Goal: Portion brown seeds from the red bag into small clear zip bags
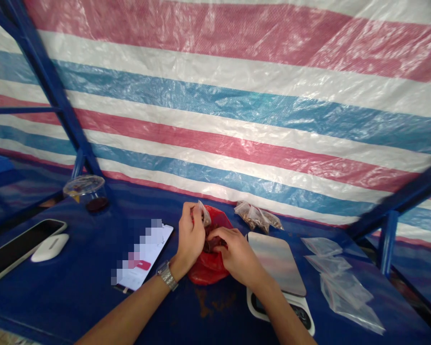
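Note:
In the middle of the blue table lies a red plastic bag (211, 270), its mouth open and dark brown bits inside. My left hand (191, 235) is closed on a small clear zip bag (204, 214) at the left side of the red bag. The fingers of my right hand (233, 247) reach into the red bag and are pinched among the dark bits; what exactly they hold is hidden. Just right of my right hand stands a white kitchen scale (278, 263) with a metal plate, partly covered by my forearm.
Filled zip bags (256, 218) lie behind the scale. Several flat zip bags (345, 282) are at the right. A lit phone (147, 258), a dark phone (17, 247), a white earbud case (50, 247) and a clear plastic cup (89, 194) are at the left. A striped tarp (237, 110) hangs behind.

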The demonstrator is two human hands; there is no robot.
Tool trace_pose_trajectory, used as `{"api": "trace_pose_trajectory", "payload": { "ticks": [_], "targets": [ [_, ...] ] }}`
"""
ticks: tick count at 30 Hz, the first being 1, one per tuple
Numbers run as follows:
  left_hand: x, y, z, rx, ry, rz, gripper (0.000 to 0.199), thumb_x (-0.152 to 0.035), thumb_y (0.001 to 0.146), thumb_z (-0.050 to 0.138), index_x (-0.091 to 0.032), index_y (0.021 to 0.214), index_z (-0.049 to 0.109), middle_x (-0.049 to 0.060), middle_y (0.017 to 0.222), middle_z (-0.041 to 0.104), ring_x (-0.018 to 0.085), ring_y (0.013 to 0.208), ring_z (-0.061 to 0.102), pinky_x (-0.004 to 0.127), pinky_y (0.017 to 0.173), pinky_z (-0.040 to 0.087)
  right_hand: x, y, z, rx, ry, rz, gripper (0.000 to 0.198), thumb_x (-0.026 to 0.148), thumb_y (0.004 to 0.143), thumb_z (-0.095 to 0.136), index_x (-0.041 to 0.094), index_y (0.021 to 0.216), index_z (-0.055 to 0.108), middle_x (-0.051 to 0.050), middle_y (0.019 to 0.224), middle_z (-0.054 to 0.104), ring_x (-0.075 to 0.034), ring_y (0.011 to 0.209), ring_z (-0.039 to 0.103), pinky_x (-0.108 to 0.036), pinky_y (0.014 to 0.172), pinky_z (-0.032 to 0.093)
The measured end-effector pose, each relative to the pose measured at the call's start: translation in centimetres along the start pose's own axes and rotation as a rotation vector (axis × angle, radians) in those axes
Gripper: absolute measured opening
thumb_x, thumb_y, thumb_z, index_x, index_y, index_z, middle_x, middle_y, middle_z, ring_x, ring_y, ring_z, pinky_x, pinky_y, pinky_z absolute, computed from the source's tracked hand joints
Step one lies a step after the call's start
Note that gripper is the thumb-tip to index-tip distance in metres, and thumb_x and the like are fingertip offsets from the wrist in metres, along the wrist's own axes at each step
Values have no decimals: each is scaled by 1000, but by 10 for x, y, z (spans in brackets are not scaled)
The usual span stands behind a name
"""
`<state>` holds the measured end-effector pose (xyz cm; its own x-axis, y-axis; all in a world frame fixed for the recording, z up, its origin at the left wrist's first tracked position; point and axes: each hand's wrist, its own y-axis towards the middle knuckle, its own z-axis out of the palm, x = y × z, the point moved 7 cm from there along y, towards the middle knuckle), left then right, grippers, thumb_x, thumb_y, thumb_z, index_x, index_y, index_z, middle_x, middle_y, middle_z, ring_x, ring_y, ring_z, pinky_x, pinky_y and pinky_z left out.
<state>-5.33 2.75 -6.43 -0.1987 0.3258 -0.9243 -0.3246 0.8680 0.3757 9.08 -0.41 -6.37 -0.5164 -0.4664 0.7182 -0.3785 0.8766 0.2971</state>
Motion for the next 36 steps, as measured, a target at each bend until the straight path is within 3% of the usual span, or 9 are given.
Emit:
{"api": "trace_pose_trajectory", "payload": {
  "ticks": [3, 6, 9, 14, 21, 24, 27, 29, 36],
  "targets": [
    [-2, 5, 0, 26, -75, 15, 25, -42, 105, 41, -23, 90, 50, -5, 70, 52, 13, 62, 50, 26, 63, 41, -5, -2, -7, -23, 260, 72, 33, 2, 78, 55, 24, 97, 71, -1, 96, 76, -19, 88, 70, -32, 83, 54],
    [-7, 8, 4, 124, -141, 28, 28, -44, 104, 43, -23, 87, 49, -6, 65, 48, 12, 58, 47, 25, 61, 40, -7, -5, -22, -52, 504, 117, 24, 16, 82, 67, 23, 105, 69, -4, 107, 75, -20, 93, 71, -34, 86, 57],
    [-16, 5, 11, 244, -16, 106, 27, -38, 104, 44, -22, 85, 54, -3, 71, 55, 14, 67, 53, 26, 68, 43, -6, -8, -40, -125, 583, 133, 24, 29, 87, 71, 24, 110, 69, -6, 113, 75, -23, 99, 72, -37, 91, 57],
    [-27, -12, 26, 416, 123, 284, 25, -30, 106, 40, -22, 91, 58, 3, 92, 64, 19, 92, 60, 31, 87, 45, -5, -12, -54, -308, 358, 81, 23, 32, 90, 69, 25, 113, 69, -7, 117, 74, -25, 107, 70, -41, 99, 53],
    [-14, -13, 32, 508, 58, 178, 24, -28, 105, 35, -23, 91, 54, 1, 86, 60, 18, 82, 58, 32, 83, 47, -3, -14, -49, -304, 101, 15, 23, 23, 96, 58, 25, 117, 65, -9, 120, 70, -25, 108, 69, -43, 99, 55],
    [-15, -16, 32, 595, 52, 214, 16, -16, 96, 43, -23, 103, 55, 4, 101, 64, 19, 95, 62, 34, 91, 50, -2, -15, -53, -321, 82, 9, 22, 21, 96, 56, 25, 117, 65, -9, 120, 69, -25, 107, 69, -42, 98, 56],
    [-18, -20, 33, 643, 121, 320, 50, -10, 82, 56, -20, 131, 49, 11, 129, 60, 24, 120, 59, 42, 106, 47, -2, -15, -55, -336, 58, 11, 22, 21, 96, 56, 24, 116, 65, -9, 118, 68, -25, 107, 68, -41, 97, 57],
    [-18, -22, 33, 644, 175, 375, 66, -12, 82, 61, -19, 144, 41, 15, 140, 54, 27, 130, 54, 46, 113, 43, -2, -16, -56, -344, 37, -3, 22, 20, 96, 56, 24, 117, 65, -9, 118, 68, -25, 108, 67, -42, 96, 57],
    [-15, -19, 36, 661, 258, 426, 60, -19, 92, 59, -22, 150, 43, 12, 140, 57, 26, 129, 51, 48, 115, 43, 1, -18, -63, -384, -66, -72, 24, 19, 97, 54, 25, 117, 66, -8, 118, 68, -26, 111, 65, -42, 98, 54]
  ]
}}
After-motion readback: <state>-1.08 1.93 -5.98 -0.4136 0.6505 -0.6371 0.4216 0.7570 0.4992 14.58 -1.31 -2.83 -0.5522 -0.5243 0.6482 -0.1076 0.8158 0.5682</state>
